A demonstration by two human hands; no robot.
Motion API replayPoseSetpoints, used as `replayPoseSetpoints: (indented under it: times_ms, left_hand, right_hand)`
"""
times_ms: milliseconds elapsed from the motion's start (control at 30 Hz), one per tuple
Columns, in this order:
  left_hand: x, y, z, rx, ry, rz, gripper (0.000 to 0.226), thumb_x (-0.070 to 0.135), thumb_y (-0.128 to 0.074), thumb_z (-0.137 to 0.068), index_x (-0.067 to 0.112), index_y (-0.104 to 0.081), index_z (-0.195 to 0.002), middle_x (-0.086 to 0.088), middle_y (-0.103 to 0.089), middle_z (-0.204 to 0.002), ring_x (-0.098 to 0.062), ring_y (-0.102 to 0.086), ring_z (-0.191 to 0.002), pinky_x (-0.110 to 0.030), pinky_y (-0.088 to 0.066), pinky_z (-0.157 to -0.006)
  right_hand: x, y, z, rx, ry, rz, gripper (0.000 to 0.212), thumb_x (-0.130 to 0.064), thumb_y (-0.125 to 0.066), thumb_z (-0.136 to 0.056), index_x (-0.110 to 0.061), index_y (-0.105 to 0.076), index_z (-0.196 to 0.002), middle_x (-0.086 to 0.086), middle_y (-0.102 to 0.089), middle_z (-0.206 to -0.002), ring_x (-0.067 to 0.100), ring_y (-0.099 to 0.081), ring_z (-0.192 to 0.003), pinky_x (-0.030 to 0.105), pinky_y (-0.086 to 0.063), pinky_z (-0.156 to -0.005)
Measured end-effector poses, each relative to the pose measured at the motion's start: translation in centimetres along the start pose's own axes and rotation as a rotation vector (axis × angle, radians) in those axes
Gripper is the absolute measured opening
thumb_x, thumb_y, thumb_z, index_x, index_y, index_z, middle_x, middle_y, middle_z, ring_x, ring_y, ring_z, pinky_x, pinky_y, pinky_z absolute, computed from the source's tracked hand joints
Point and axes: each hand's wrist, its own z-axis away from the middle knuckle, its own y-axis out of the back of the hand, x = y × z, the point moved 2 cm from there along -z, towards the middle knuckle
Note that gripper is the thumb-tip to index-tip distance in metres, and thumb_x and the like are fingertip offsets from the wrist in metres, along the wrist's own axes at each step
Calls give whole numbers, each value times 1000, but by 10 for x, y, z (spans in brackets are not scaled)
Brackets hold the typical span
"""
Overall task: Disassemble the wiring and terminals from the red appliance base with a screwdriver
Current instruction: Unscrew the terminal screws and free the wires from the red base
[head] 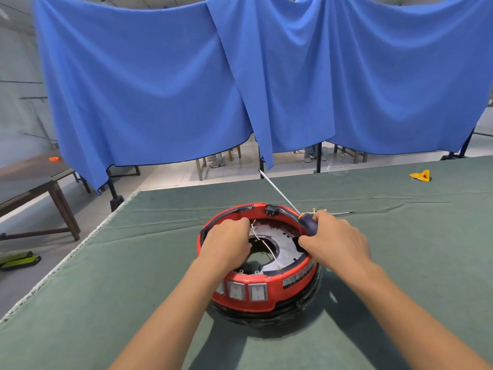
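Left hand (226, 243) curled inside round red plastic appliance base (266, 289), pinching thin white wire (262, 243). Right hand (336, 240) grips blue-handled screwdriver (306, 222), its shaft pointing up and away.

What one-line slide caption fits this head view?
Left hand pulls a thin white wire inside the round red appliance base while right hand holds the dark-handled screwdriver, shaft pointing away.

Left hand (226, 243) covering part of the red appliance base (269, 289) rim and hiding its own fingertips, right hand (337, 243) concealing the screwdriver (304, 222) handle's end, base label text blurring beyond reading, both forearms running off the bottom edge.
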Motion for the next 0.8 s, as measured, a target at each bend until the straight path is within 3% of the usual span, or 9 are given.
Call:
replayPoseSetpoints:
  times_ms: [167, 267, 333, 400, 500, 600, 700, 800]
  left_hand:
    - [2, 6, -4, -26, 125, 220, 15, 15, -42, -89, 11, -55, -91, -12, -65, -99, -33, -56, -89, -39, -45, -74]
    - [11, 6, -4, -116, 240, 249, 18, 20, -46, -84, 13, -56, -72, -12, -66, -86, -31, -58, -79, -33, -41, -63]
    - [22, 4, -4, -158, 281, 210, 19, 24, -48, -82, 9, -60, -78, -11, -66, -85, -32, -61, -79, -31, -37, -59]
    - [34, 3, -4, -127, 300, 188, 22, 30, -51, -82, 10, -60, -79, -7, -66, -82, -30, -62, -79, -30, -35, -58]
    - [41, 9, -5, 44, 307, 175, 25, 28, -48, -83, 13, -47, -63, -9, -65, -76, -31, -58, -72, -30, -37, -59]
    - [34, 19, -8, 61, 362, 391, 31, 25, -47, -84, 7, -61, -64, -3, -61, -62, -28, -57, -68, -30, -38, -60]
    - [30, 26, -6, 54, 309, 450, 34, 26, -46, -88, 10, -68, -67, 8, -53, -49, -22, -58, -65, -29, -40, -60]
    - [32, 31, -2, 66, 183, 340, 37, 32, -44, -90, 13, -67, -70, 3, -59, -57, -22, -60, -69, -31, -46, -65]
  right_hand:
    - [-1, -3, -7, -35, 10, -14, 30, -33, -57, -79, -19, -38, -97, 1, -53, -81, 29, -51, -75, 33, -35, -63]
    - [1, -5, -6, -48, -2, -47, 33, -34, -58, -79, -20, -35, -97, 0, -50, -80, 29, -48, -75, 34, -34, -63]
    - [2, -5, -6, -61, -12, -68, 35, -35, -58, -79, -20, -34, -98, 1, -49, -82, 29, -47, -75, 34, -34, -64]
    - [3, -4, -5, -79, -18, -85, 36, -36, -59, -79, -20, -34, -100, 1, -50, -86, 29, -47, -77, 34, -35, -65]
    - [3, -3, -3, -99, -23, -107, 39, -37, -59, -79, -20, -36, -106, 2, -51, -89, 28, -49, -79, 33, -37, -66]
    - [5, -3, -1, -118, -24, -133, 44, -37, -59, -79, -19, -40, -114, 4, -58, -96, 30, -56, -87, 34, -40, -68]
    - [6, -3, -1, -141, -31, -161, 45, -38, -60, -78, -19, -43, -116, 6, -62, -105, 30, -57, -91, 34, -41, -70]
    - [6, -2, -1, -151, -36, -172, 45, -38, -60, -79, -18, -44, -115, 6, -62, -106, 29, -53, -86, 34, -41, -69]
